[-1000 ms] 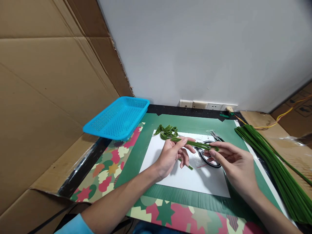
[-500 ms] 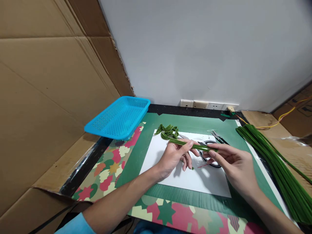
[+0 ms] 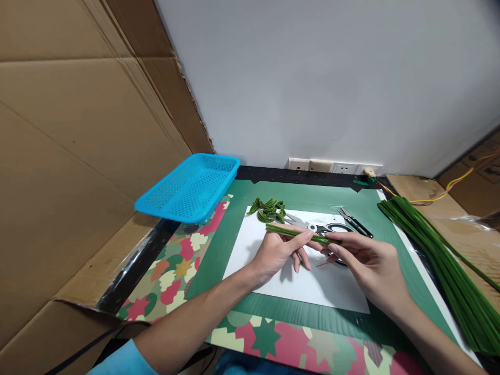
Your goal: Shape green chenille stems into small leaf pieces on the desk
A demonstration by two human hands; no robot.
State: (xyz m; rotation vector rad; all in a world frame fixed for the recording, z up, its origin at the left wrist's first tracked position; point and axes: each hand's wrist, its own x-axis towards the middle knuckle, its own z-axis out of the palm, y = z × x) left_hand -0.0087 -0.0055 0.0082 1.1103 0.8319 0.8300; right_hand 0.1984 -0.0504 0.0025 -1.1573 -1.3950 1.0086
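Both my hands hold one green pipe cleaner (image 3: 285, 232) level above a white sheet (image 3: 273, 281). My left hand (image 3: 279, 251) pinches its left half between thumb and fingers. My right hand (image 3: 367, 263) pinches its right end with thumb and forefinger. Just behind it lies a small heap of bent green pipe cleaner pieces (image 3: 269, 209). Scissors (image 3: 324, 228) lie on the sheet beyond my fingers, partly hidden by them.
A blue mesh basket (image 3: 189, 188) rests at the back left on the cardboard edge. A long bundle of green pipe cleaners (image 3: 441, 265) runs along the right side. Small snips (image 3: 355, 221) lie behind the scissors. The green mat (image 3: 304, 195) ends at the wall sockets (image 3: 332, 169).
Both hands have shifted slightly left and away with the pipe cleaner. Its loose end below my left hand is no longer visible. More of the scissors shows.
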